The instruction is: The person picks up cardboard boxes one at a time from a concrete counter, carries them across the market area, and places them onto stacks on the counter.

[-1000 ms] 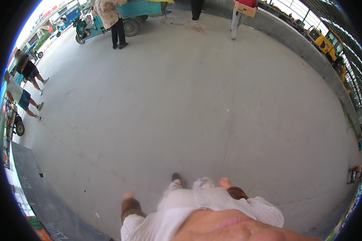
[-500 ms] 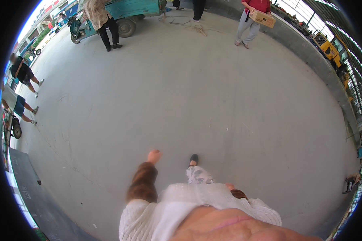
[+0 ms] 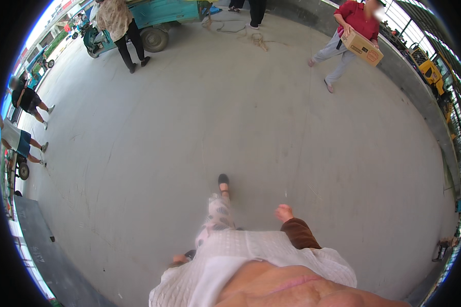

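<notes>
My right hand (image 3: 284, 213) hangs out in front of my body at the end of a brown sleeve, over the grey floor (image 3: 261, 143). Its fingers are curled in and nothing shows in them. My left hand (image 3: 179, 259) is low beside my hip, partly hidden by the white knit top (image 3: 241, 245); its fingers cannot be made out. One foot in a dark shoe (image 3: 223, 179) is stepped forward, below a light patterned trouser leg (image 3: 217, 217). Neither hand touches any object that I can see.
Ahead right, a person in red carries a cardboard box (image 3: 362, 48) near a low wall (image 3: 415, 97). A teal cargo tricycle (image 3: 164, 13) stands ahead left with a person beside it. Rope (image 3: 258, 41) lies on the floor. Two people stand far left.
My right arm has swung forward and my left arm back. The other foot is now in front. The person with the box has come nearer and moved right.
</notes>
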